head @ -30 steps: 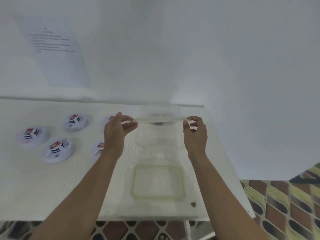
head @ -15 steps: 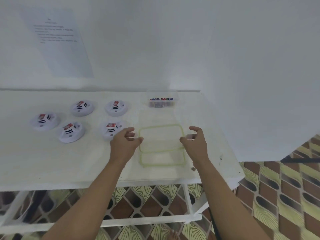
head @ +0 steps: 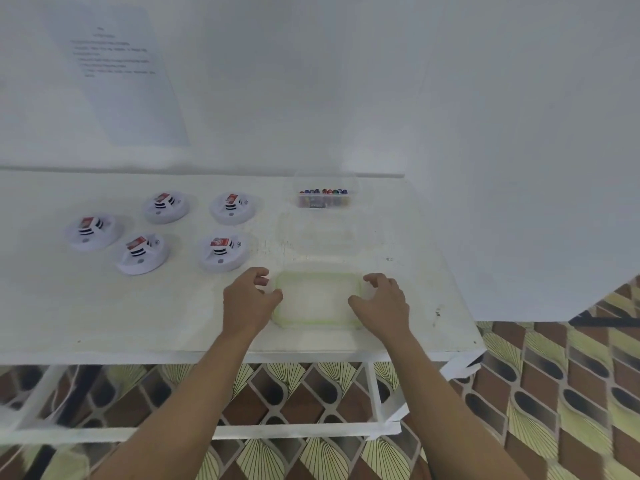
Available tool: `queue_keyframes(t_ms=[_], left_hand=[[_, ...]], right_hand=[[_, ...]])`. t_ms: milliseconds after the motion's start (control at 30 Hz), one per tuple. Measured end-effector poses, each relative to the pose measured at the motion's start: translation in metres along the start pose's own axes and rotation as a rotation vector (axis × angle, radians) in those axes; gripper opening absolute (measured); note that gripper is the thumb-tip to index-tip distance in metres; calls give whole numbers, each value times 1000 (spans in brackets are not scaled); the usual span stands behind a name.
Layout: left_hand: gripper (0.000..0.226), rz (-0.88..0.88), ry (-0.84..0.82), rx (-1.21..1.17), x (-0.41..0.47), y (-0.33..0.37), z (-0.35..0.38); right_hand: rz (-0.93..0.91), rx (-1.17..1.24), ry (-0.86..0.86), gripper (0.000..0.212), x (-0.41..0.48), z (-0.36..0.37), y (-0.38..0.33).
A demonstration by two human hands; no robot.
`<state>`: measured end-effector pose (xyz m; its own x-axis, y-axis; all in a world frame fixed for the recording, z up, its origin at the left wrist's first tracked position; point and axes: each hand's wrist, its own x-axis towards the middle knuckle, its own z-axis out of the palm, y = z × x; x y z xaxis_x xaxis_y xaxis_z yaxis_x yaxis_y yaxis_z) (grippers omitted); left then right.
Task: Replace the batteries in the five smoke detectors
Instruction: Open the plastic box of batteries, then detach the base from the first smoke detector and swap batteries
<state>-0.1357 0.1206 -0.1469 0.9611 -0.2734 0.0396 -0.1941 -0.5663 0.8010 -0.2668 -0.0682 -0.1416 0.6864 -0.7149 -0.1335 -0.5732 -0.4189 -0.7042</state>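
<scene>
Several white round smoke detectors lie face-down at the left of the white table [head: 104,306], each with a red-labelled battery showing; the nearest detector [head: 223,252] is just beyond my left hand. At the back stands a clear box of batteries [head: 323,197]. A green-rimmed clear lid [head: 317,299] lies flat near the front edge. My left hand [head: 251,297] grips its left edge and my right hand [head: 382,301] its right edge, thumb on top. Whether a second lid lies under it, I cannot tell.
An empty clear container [head: 318,233] sits between the lid and the battery box. A printed sheet [head: 117,74] hangs on the white wall behind. The table ends just right of my right hand, above a patterned floor [head: 554,393].
Both hands brought the clear lid down from in front of the battery box towards me and set it flat near the front edge, over the green-rimmed lid lying there. The camera tilted down.
</scene>
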Motion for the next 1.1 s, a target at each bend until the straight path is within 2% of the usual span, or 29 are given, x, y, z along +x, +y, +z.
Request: queue_keyframes(t_ms=[367, 667, 767, 900, 967, 1100], left_hand=[[31, -94, 39, -79, 8, 17, 22], [32, -101, 48, -68, 10, 18, 26], [29, -88, 54, -56, 9, 19, 22], [22, 11, 55, -52, 6, 18, 6], [18, 47, 40, -51, 5, 14, -7], [13, 73, 35, -4, 6, -5, -38]], right_hand=[[-49, 73, -48, 61, 22, -17, 3], [-51, -28, -92, 59, 39, -19, 4], [-128, -153, -10, 58, 34, -17, -4], [-326, -138, 60, 42, 22, -11, -23], [-408, -84, -9, 38, 17, -5, -38], [-482, 36, -285, 35, 14, 18, -73]])
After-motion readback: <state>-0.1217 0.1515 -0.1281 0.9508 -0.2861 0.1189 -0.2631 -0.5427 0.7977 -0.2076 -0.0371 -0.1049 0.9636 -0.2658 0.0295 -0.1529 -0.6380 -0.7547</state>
